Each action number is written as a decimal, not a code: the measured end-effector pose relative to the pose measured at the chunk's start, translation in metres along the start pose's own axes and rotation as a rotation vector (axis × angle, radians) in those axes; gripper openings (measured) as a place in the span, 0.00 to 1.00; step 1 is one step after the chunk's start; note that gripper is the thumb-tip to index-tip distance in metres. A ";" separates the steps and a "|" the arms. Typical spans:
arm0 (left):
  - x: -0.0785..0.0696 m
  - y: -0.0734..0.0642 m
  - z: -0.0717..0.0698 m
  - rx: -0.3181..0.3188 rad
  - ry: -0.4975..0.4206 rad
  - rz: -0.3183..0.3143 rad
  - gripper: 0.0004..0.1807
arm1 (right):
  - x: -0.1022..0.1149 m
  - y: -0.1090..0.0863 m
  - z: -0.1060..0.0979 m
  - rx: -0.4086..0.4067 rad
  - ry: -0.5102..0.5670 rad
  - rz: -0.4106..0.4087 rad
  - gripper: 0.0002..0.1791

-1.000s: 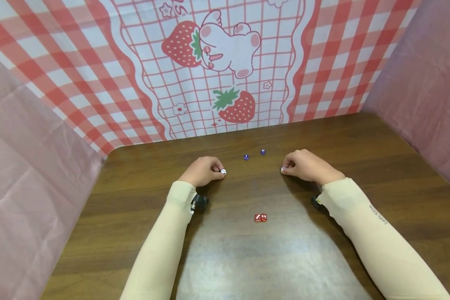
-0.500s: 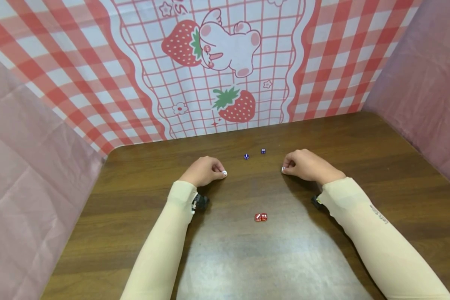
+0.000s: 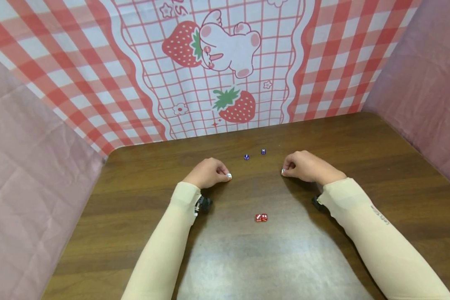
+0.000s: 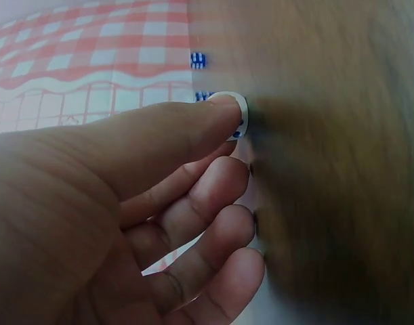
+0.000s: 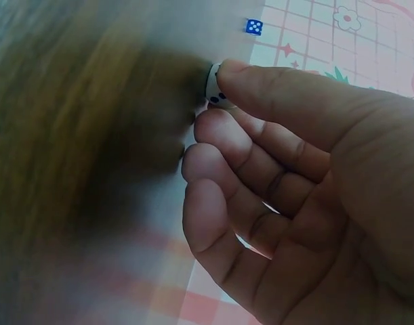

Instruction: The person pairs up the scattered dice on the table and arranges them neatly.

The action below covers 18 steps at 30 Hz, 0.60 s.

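Observation:
Between thumb and fingers, my left hand [image 3: 209, 173] pinches a white die [image 3: 229, 176] just over the wooden table. In the left wrist view that die [image 4: 241, 122] shows blue pips, partly hidden by the thumb. My right hand [image 3: 305, 166] pinches another white die [image 3: 283, 171] to the right, close at the tabletop. The right wrist view shows dark blue pips on this die [image 5: 214, 91], its upper part behind the thumb. Two blue dice, one [image 3: 246, 157] nearer the left hand and one [image 3: 263, 151] farther back, lie beyond and between the hands.
Two red dice [image 3: 261, 218] sit side by side on the wooden table [image 3: 243, 266], nearer the person. A red-and-white checked cloth [image 3: 232, 54] with strawberries hangs behind the table's back edge. Pink cloth [image 3: 416, 83] walls flank both sides.
My left hand has shifted slightly right and toward the person with its white die, which has turned in the fingers. The right hand has hardly moved. Blue and red dice stay put.

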<state>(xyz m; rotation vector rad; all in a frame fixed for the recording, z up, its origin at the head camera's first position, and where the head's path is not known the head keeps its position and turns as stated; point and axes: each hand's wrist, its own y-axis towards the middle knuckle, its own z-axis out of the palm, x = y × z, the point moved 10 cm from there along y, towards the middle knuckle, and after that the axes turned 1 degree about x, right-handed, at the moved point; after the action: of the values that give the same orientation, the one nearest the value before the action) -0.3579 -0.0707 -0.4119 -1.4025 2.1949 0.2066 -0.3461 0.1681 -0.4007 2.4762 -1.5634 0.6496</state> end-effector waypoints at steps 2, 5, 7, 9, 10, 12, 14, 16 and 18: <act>-0.005 0.000 0.003 0.010 -0.001 0.009 0.07 | 0.000 0.000 0.001 0.011 0.004 0.001 0.03; -0.010 -0.001 0.007 0.026 -0.005 0.018 0.07 | 0.001 0.000 0.003 0.028 0.012 0.002 0.03; -0.013 -0.001 0.008 0.032 -0.002 0.020 0.07 | 0.001 0.000 0.004 0.036 0.014 0.001 0.04; -0.014 -0.001 0.010 0.036 0.001 0.020 0.07 | 0.002 -0.001 0.004 0.039 0.014 -0.001 0.04; -0.015 -0.001 0.010 0.036 0.004 0.021 0.07 | 0.002 -0.001 0.004 0.041 0.014 0.000 0.04; -0.016 -0.001 0.010 0.033 0.017 0.020 0.07 | 0.003 -0.002 0.005 0.055 0.031 0.011 0.04; -0.016 -0.001 0.010 0.035 0.025 0.022 0.07 | 0.003 -0.002 0.007 0.074 0.050 0.022 0.05; -0.017 -0.001 0.011 0.040 0.031 0.025 0.07 | 0.003 -0.003 0.008 0.094 0.068 0.032 0.05; -0.018 -0.001 0.012 0.045 0.033 0.029 0.06 | 0.003 -0.004 0.009 0.106 0.078 0.037 0.06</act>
<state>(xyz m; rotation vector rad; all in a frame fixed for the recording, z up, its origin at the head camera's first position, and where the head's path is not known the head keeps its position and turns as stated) -0.3471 -0.0520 -0.4125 -1.3589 2.2342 0.1443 -0.3392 0.1640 -0.4069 2.4683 -1.5890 0.8455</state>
